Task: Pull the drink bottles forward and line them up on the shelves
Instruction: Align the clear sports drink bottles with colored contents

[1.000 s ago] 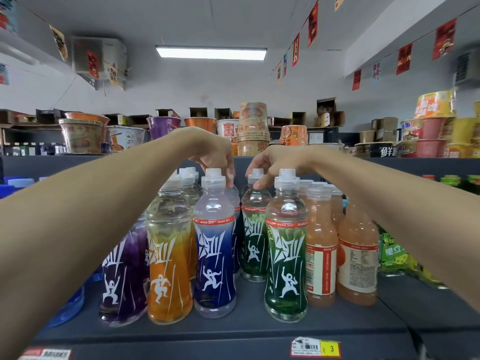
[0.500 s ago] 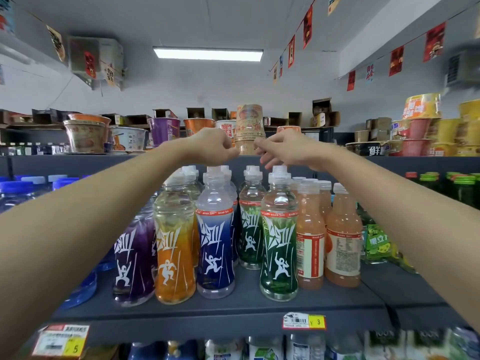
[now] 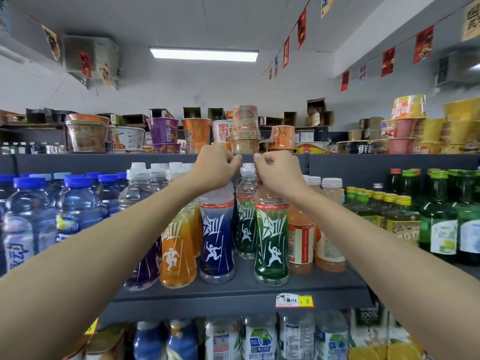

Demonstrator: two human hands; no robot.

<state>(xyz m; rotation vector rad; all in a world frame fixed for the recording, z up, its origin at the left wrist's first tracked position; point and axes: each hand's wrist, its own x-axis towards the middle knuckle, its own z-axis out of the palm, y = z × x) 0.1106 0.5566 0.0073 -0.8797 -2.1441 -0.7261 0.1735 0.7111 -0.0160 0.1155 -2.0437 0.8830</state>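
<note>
Sport-drink bottles stand in front-to-back rows on a dark grey shelf (image 3: 233,291): purple (image 3: 145,271), orange (image 3: 176,252), blue (image 3: 217,242) and green (image 3: 271,245), with a second green bottle (image 3: 245,229) set further back. Two peach juice bottles (image 3: 328,245) stand to their right. My left hand (image 3: 215,167) hangs in front of the blue bottle's top, curled into a fist. My right hand (image 3: 276,172) is a fist in front of the front green bottle's top. Both caps are hidden behind my hands. I see nothing held in either fist.
Blue-capped water bottles (image 3: 75,203) fill the shelf's left side and green glass bottles (image 3: 441,224) its right. Instant noodle cups (image 3: 163,131) crowd the shelf above. More bottles (image 3: 259,339) stand on the shelf below, under a yellow price tag (image 3: 294,300).
My hands left the caps at the back of the rows, rose and drew toward me, and their fingers closed into fists. The view pulled back, bringing the lower shelf in.
</note>
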